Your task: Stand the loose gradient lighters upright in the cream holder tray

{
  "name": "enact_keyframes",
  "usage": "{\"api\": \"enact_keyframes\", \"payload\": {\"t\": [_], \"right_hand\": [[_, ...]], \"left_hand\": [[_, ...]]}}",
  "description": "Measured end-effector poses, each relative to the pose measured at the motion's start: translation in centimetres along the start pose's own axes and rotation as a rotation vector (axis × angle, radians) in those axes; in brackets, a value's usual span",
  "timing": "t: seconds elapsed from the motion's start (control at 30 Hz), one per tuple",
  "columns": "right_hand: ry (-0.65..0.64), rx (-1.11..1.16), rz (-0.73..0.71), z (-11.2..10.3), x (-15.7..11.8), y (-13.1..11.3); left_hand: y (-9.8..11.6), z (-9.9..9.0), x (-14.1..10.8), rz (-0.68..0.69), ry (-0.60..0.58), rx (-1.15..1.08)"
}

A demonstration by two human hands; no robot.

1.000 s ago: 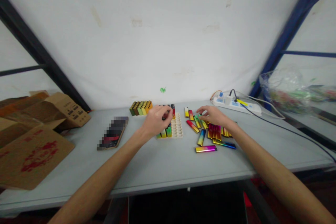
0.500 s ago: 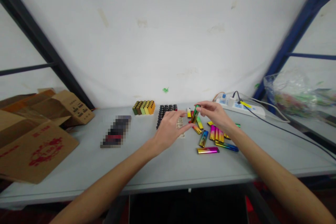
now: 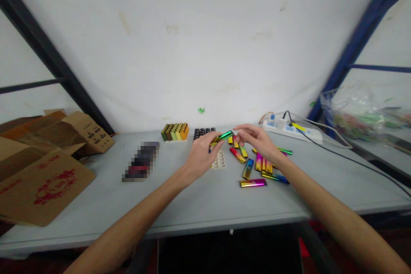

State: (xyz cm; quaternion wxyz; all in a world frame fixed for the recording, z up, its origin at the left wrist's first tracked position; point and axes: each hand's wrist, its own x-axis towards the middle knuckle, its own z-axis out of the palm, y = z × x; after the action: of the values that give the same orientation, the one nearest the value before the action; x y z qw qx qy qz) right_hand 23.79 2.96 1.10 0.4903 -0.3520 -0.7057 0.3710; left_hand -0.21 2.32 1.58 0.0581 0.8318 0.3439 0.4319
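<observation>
My left hand (image 3: pixel 201 153) is closed on a shiny green and gold lighter (image 3: pixel 225 135), gripped between thumb and fingers and tilted up to the right. Just right of the lighter's free end is my right hand (image 3: pixel 257 140), its thumb and fingers a little apart with nothing visible between them. Beneath my left hand stands a white tray (image 3: pixel 220 160) with rows of holes; black-topped pieces (image 3: pixel 204 132) fill its back part, partly hidden by the hand. Loose metallic lighters lie below and around my right hand, among them a pink and gold lighter (image 3: pixel 253 183) and a blue one (image 3: pixel 248 169).
A block of yellow, green and brown lighters (image 3: pixel 175 132) stands near the wall. A blurred-out dark object (image 3: pixel 141 162) lies to its left. Cardboard boxes (image 3: pixel 61 180) occupy the left side. A power strip (image 3: pixel 293 130) with cables and a clear plastic bag (image 3: pixel 356 107) are at right.
The green and gold lighter has passed from my right hand to my left and has tipped from near upright to slanting. My right hand has let go of it.
</observation>
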Motion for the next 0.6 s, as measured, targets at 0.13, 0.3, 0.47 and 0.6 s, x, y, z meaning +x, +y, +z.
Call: {"api": "enact_keyframes", "payload": {"t": [0.13, 0.3, 0.47, 0.6], "right_hand": [[-0.038, -0.506, -0.088, -1.0, 0.2, 1.3], [-0.11, -0.784, -0.125, -0.8, 0.2, 2.1], [-0.139, -0.824, -0.146, -0.3, 0.1, 2.1], [-0.137, -0.811, -0.128, -0.3, 0.1, 1.9]], "left_hand": [[-0.5, -0.2, 0.2, -0.083, -0.02, -0.15], [0.0, -1.0, 0.4, -0.122, 0.01, -0.097], [1.2, -2.2, 0.8, -0.182, -0.008, -0.099], [1.2, -2.5, 0.9, -0.213, -0.005, -0.119]]}}
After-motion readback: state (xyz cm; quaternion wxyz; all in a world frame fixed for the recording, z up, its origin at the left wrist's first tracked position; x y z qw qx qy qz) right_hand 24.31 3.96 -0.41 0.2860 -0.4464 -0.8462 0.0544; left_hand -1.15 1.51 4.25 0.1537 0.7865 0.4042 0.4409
